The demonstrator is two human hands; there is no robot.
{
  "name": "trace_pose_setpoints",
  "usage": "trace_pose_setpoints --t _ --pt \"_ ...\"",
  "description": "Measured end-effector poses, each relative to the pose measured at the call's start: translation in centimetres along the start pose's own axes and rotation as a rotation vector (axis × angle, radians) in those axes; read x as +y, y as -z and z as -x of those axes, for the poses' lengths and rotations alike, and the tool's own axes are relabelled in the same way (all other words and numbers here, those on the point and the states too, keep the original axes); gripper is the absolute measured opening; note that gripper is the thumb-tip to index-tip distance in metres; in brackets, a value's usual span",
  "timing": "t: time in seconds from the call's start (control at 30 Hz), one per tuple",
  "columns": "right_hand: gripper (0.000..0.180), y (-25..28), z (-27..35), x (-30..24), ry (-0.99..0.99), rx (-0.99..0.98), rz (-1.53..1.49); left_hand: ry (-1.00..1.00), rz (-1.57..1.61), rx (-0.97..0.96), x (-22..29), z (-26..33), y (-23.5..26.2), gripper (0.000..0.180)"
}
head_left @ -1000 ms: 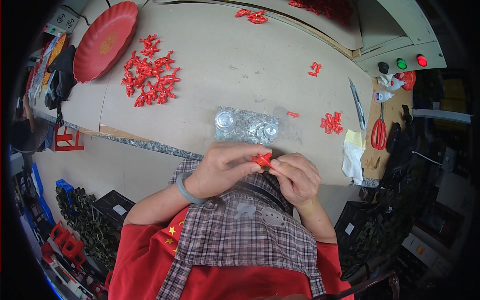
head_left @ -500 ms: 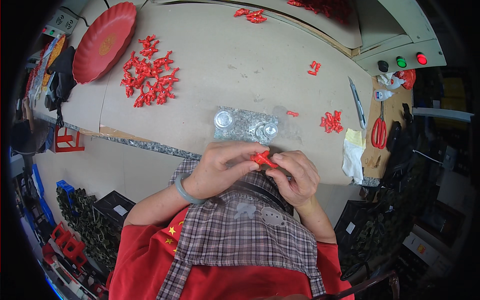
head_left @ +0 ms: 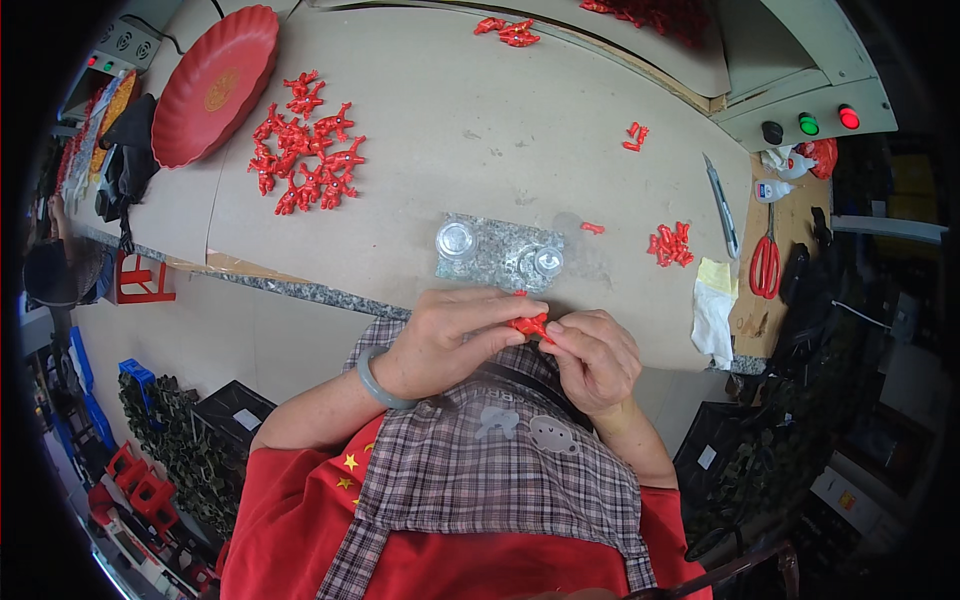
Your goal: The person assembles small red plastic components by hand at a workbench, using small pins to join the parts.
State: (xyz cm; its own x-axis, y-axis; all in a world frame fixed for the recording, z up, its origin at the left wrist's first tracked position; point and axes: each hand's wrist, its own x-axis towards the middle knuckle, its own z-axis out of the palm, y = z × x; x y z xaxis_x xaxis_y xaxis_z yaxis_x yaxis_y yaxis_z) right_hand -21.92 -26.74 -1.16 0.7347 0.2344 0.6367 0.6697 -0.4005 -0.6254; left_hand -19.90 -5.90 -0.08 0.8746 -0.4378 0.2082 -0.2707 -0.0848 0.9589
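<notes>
Figurine [head_left: 530, 324], red, was pinched in the left hand [head_left: 440, 326]. The right hand [head_left: 598, 360], curled opposite, gripped its near end.

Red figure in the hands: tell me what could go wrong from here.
The left hand and right hand pinch the figure near the table edge, so a slip might drop it off the table. The clear dishes sit just beyond the hands; a careless move could knock them. The knife lies near the loose red parts, so a hand reaching there might brush it; I cannot tell if its blade is out.
</notes>
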Motion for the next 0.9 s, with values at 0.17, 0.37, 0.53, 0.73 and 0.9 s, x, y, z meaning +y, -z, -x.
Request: trace_pose_setpoints --t 0.17,0.37,0.53,0.73,0.9 --pt "0.029 0.0 -0.1 0.4 0.002 0.008 -0.001 -0.004 0.001 0.0 -0.3 -0.3 0.0 0.031" --pt "0.033 1.0 -1.1 0.1 -0.004 -0.028 -0.005 0.196 0.223 -0.002 0.4 -0.1 -0.2 0.029" --pt "0.025 4.9 -0.7 0.9 -0.091 0.108 0.341 0.221 0.409 -0.053 0.2 0.0 0.3 0.033" --pt "0.023 11.6 0.8 2.5 -0.497 0.081 0.908 0.31 0.563 -0.057 0.5 -0.7 -0.5 0.042" --pt "0.022 13.1 2.5 2.7 -0.629 -0.06 1.068 0.375 0.594 -0.068 1.2 -1.8 -1.4 0.045"
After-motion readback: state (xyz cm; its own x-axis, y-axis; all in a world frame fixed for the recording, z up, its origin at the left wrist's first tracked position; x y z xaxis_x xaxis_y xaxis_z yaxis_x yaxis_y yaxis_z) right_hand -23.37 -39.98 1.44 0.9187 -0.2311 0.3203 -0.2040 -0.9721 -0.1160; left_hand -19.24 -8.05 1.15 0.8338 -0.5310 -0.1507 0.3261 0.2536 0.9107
